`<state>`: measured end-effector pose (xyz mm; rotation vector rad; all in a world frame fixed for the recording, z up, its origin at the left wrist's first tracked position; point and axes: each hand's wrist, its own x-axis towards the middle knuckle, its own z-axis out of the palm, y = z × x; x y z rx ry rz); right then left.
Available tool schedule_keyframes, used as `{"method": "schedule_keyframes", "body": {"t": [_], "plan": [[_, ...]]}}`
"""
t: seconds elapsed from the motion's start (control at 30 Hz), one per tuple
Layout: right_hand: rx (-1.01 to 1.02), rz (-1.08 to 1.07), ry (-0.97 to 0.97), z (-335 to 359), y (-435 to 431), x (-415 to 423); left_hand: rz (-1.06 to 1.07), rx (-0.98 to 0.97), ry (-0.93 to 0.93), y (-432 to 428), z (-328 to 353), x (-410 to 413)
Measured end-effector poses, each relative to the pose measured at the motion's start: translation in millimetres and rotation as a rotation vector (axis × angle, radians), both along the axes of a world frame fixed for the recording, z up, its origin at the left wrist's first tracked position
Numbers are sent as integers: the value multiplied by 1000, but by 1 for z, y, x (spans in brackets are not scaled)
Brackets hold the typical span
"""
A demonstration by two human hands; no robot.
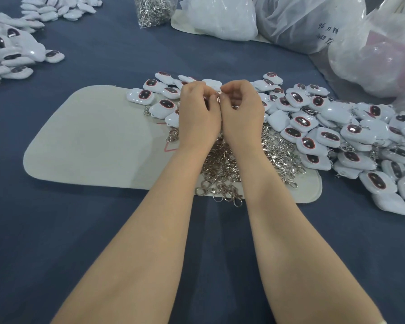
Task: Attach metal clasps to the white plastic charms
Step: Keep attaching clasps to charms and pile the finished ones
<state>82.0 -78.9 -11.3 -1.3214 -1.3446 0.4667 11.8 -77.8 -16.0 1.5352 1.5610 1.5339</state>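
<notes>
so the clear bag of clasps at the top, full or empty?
Not empty. The clear bag of clasps shows silver metal packed against its walls down to the bottom. Its top is cut off by the frame, so fill level cannot be told.

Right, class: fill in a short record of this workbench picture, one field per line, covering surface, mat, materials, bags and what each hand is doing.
Surface: dark blue table
Mat: pale grey mat, rounded corners
Loose clasps: metal clasps heaped on the mat under the wrists
Charms: white plastic charms spread right of the mat; another pile far left
Bags: clear bag of clasps at the top; plastic bags top right
Left hand: fingertips pinched on a small metal piece
Right hand: fingertips meet the left's; exact grip hidden
</notes>
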Motion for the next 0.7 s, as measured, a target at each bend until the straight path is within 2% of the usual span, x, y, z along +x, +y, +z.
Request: {"method": "schedule_keyframes", "body": {"t": [0.2, 0.57, 0.7], "plan": [[-18, 8, 100, 2, 1, 1, -13, -27, -10, 1, -1, -1], [-20, 32, -122, 1, -1, 1, 31, 3, -25, 1, -1, -2], [-1, 25, -83, 1, 0, 2, 26, 4, -13, 1, -1, -3]]}}
